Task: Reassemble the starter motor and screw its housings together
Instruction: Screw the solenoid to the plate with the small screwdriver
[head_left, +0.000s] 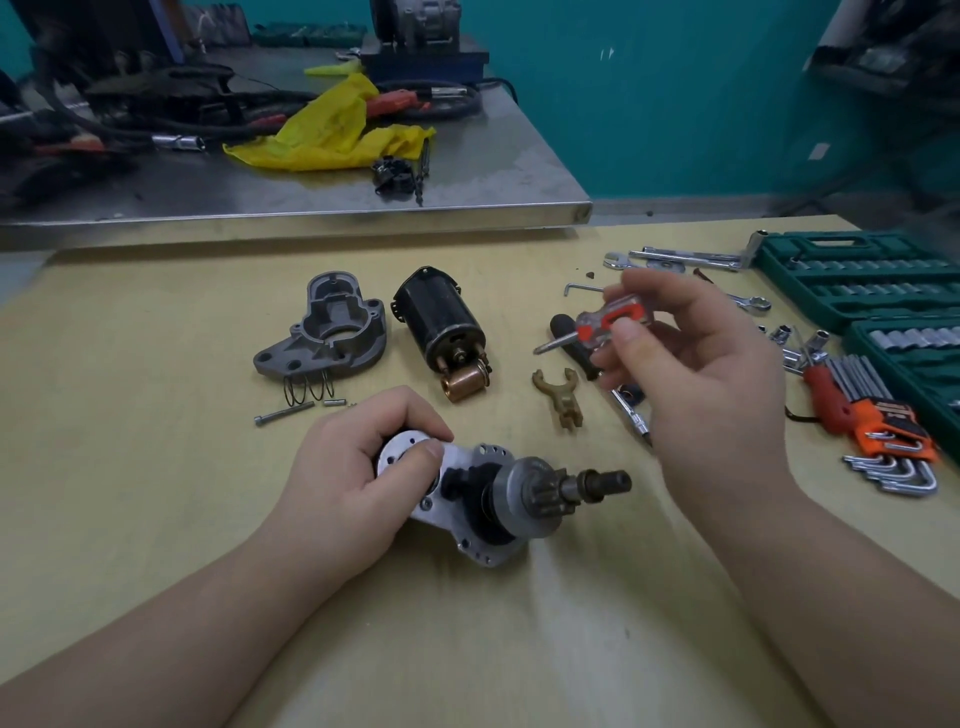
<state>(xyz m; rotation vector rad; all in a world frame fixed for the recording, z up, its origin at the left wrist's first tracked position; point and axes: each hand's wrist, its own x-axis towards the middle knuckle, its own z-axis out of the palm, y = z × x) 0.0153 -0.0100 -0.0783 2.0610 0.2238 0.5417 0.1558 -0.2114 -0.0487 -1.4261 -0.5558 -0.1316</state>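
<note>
My left hand (358, 467) grips the round metal end of the starter's inner assembly (498, 493), which lies on the wooden table with its pinion gear and shaft pointing right. My right hand (696, 374) holds a short screwdriver (602, 325) with a clear and orange handle above the table, tip pointing left and down. The grey nose housing (324, 327) lies farther back at the left. Beside it rests the black solenoid (441, 322) with its copper plunger. A tan plastic fork lever (558, 395) lies between the solenoid and my right hand.
Two springs (309, 389), a long bolt (283, 414) and a small pin lie in front of the nose housing. Hex keys (878, 421), loose sockets, wrenches and green socket cases (872, 275) fill the right side. A steel bench (311, 182) with cables and a yellow bag stands behind.
</note>
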